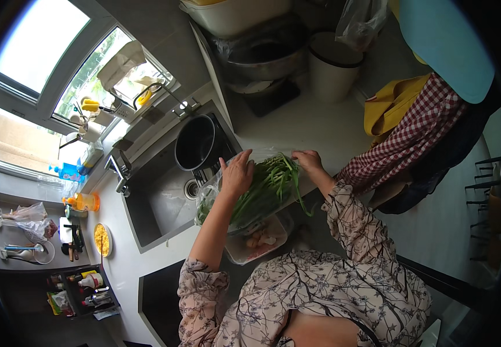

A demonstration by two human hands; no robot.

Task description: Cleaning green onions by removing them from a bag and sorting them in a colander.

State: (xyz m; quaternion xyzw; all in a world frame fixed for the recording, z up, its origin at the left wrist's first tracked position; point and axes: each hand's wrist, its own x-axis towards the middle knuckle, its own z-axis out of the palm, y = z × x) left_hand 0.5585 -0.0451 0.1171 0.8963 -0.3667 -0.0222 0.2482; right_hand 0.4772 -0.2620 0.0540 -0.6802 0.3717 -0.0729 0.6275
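Note:
A clear plastic bag [242, 219] of long leafy greens [272, 173] lies at the counter's front edge, beside the sink. Over the bag's left part is my left hand [236, 173], its fingers stretched out. Whether they grip the plastic I cannot tell. My right hand [309, 162] pinches the bag's edge at the right end, where the green tips spill out and some hang down. Below the bag sits a plastic bin [255, 247] with eggshells and other scraps in it, partly hidden by the bag.
A black pot [196, 141] stands in the grey sink [155, 208], near the faucet [120, 171]. To the left is a bowl of beaten egg [102, 238] with chopsticks. A white bin [335, 69] and metal basin [268, 60] stand behind. A checkered cloth [406, 134] hangs at right.

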